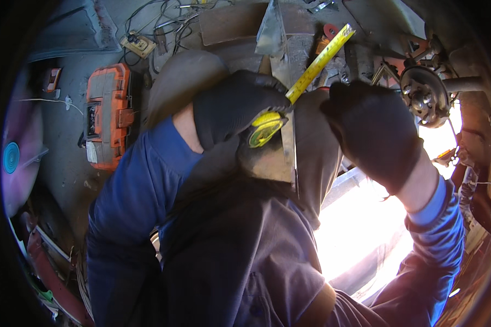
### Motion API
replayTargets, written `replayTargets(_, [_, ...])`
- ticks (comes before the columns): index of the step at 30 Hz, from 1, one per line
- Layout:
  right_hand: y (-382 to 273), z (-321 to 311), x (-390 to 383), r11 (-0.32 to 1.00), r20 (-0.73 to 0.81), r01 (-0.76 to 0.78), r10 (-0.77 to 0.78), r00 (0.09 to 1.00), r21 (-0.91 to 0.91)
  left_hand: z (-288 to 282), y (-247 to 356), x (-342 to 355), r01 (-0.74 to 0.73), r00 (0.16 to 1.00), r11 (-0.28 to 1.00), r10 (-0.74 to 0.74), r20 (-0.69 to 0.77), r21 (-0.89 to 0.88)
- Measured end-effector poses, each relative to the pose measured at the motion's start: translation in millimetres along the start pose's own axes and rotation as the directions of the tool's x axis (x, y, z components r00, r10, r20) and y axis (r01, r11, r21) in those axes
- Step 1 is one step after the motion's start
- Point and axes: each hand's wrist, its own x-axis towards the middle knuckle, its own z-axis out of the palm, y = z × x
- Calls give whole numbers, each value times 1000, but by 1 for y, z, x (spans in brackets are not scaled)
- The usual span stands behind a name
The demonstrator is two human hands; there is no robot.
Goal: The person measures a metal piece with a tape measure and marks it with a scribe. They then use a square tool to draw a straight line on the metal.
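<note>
My left hand (229,106), in a black glove, is wrapped round a yellow tape measure (266,131). Its yellow blade (322,62) sticks out up and to the right, with the free end in the air. Below the blade, a long narrow piece of sheet metal (278,35) runs down between my knees, bent and pale at its far end. My right hand (373,136), also gloved in black, is closed to the right of the metal, above my right knee. Whatever its fingers may hold is hidden; a bit of red shows beside them.
An orange and grey toolbox (110,117) lies on the floor at left. Beyond it are a power strip (138,44) and tangled cables. A wheel hub with a brake disc (425,97) stands at right. Bright light glares off a panel (360,234) at lower right.
</note>
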Motion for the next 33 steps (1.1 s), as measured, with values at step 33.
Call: replayTargets(33, [-36, 4, -27, 938, 114, -12, -29, 993, 345, 8, 9, -1, 208, 977, 925, -213, 20, -317])
